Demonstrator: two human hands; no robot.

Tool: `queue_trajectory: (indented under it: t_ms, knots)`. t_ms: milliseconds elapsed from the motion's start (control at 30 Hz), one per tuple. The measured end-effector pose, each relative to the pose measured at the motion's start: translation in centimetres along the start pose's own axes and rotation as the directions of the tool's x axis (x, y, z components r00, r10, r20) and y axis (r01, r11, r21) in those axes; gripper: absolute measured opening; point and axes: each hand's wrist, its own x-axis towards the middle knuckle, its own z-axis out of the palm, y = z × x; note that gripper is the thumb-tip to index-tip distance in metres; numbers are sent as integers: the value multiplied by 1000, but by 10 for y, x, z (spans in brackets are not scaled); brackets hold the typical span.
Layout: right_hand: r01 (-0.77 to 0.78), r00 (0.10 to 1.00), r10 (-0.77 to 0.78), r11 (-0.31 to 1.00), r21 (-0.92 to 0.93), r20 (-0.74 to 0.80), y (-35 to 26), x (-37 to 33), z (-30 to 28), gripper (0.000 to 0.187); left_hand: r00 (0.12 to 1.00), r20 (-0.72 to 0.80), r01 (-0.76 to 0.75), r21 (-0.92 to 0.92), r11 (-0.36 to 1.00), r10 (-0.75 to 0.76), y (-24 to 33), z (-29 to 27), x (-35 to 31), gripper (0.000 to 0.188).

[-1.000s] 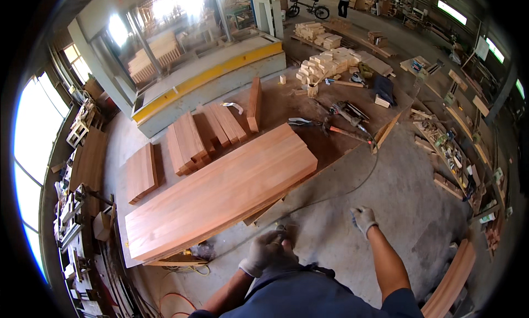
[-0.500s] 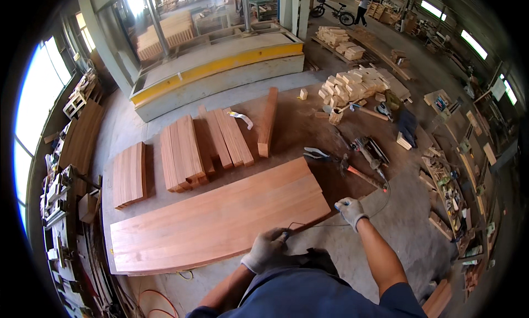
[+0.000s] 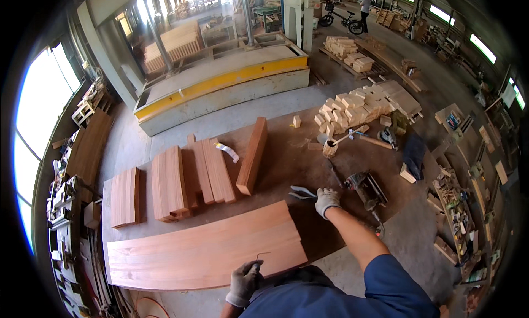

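My left hand [image 3: 243,283], in a pale work glove, is closed around a thin bent metal rod [image 3: 263,254] at the near edge of the laminated wooden panel [image 3: 204,249]. The rod's hooked end sticks up above the panel. My gloved right hand [image 3: 327,201] reaches past the panel's right end to the worktable [image 3: 275,180]. Its fingers are curled down just right of the pliers [image 3: 303,192], whose spread handles show. What lies under them is hidden. A corded power tool [image 3: 365,189] rests right of that hand. The hammer seen earlier is mostly covered by my right hand and forearm.
Reddish wooden strips [image 3: 169,183] stand in rows beyond the panel, with a thick beam [image 3: 252,155] at their right. Pale wood blocks [image 3: 352,108] are heaped farther back. A large press with a yellow edge [image 3: 237,75] stands behind. A person [image 3: 365,12] is far off.
My right hand has moved forward and left, from off the panel's right corner to beside the pliers. My left hand still holds the bent rod. The view has shifted, so the table sits lower.
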Motion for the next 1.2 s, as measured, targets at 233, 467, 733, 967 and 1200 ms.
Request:
queue_trajectory:
  t_ms: [233,467,733,967,1200]
  knots:
    - [94,995,-93,995,-21,44,13,21,29,25,993,-105,52,2,999,-52,25,49,-7,26]
    - [121,947,-205,942,315,249,17,27,-41,31,990,-125,68,-26,997,-70,29,53,-1,25]
    - [200,978,-182,706,679,-99,61,-14,-70,19,995,-47,-86,8,996,86,41,44,17,27]
    - [183,952,-230,-107,977,-203,64,-64,-220,26,994,-33,-109,-38,993,108,65,21,28,28]
    - [-227,877,-480,-427,876,-7,-26,-125,-166,27,968,-60,-246,-46,968,244,107,25,43,29]
